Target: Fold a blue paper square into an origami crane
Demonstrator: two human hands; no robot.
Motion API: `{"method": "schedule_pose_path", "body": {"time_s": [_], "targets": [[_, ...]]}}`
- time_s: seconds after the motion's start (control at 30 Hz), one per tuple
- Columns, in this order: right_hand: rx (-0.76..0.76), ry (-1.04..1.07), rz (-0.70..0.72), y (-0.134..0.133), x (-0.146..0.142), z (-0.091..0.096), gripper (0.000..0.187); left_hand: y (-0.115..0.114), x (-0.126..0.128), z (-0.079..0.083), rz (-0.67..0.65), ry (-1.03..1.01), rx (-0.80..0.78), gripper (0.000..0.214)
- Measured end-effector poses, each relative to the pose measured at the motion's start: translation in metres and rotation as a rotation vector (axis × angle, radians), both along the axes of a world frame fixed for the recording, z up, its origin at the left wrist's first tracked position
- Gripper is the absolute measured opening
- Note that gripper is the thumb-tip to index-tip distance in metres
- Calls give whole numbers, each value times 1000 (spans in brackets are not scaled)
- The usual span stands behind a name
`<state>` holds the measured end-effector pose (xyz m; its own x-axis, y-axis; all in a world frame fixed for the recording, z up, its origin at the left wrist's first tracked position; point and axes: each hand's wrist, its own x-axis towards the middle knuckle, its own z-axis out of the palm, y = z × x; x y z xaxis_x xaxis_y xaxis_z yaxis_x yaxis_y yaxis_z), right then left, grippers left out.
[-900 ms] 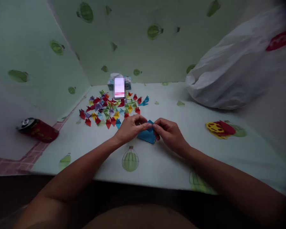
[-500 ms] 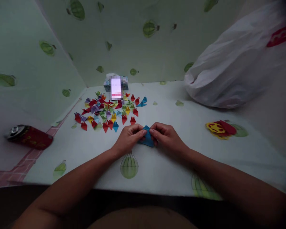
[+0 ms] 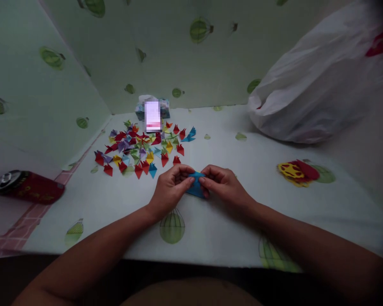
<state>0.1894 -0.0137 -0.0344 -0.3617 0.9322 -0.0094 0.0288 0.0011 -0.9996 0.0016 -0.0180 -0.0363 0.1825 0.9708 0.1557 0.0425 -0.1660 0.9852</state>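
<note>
While we look down through the head camera, we have both hands close together over the near middle of the table (image 3: 223, 238), working one piece of blue paper (image 3: 195, 188). Our left hand (image 3: 170, 187) pinches the paper at its left side between thumb and curled fingers. Our right hand (image 3: 229, 187) pinches it the same way at the right, the two thumbs near each other on the side facing us. The fingertips behind the paper are hidden, and we cannot tell whether its lower edge touches the table.

Beyond our left hand lies a loose spread of small folded paper shapes (image 3: 134, 146), in red, purple, yellow, green and blue. Behind them a phone (image 3: 152, 114) stands upright in front of a tissue box (image 3: 140, 113), its screen blurred out. Off to our left a red can (image 3: 32, 187) appears tilted; to our right lie yellow and red cut pieces (image 3: 292, 171), with a white plastic bag (image 3: 306, 97) farther back.

We judge the step in hand to be shaping a fold in the blue paper, though our fingers cover too much to say which fold. As we see it, the next move calls for edges kept even, a light steady pinch on both sides, and firm thumb pressure along the crease.
</note>
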Motion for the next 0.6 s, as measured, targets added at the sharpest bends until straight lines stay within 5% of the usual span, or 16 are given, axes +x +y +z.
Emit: {"method": "schedule_pose_path", "body": {"time_s": [0.23, 0.6], "targets": [[-27, 21, 18, 1, -1, 0, 22, 0, 0, 1, -7, 23, 4, 12], [-168, 166, -56, -6, -5, 1, 23, 0, -1, 0, -61, 243, 266, 13]]}}
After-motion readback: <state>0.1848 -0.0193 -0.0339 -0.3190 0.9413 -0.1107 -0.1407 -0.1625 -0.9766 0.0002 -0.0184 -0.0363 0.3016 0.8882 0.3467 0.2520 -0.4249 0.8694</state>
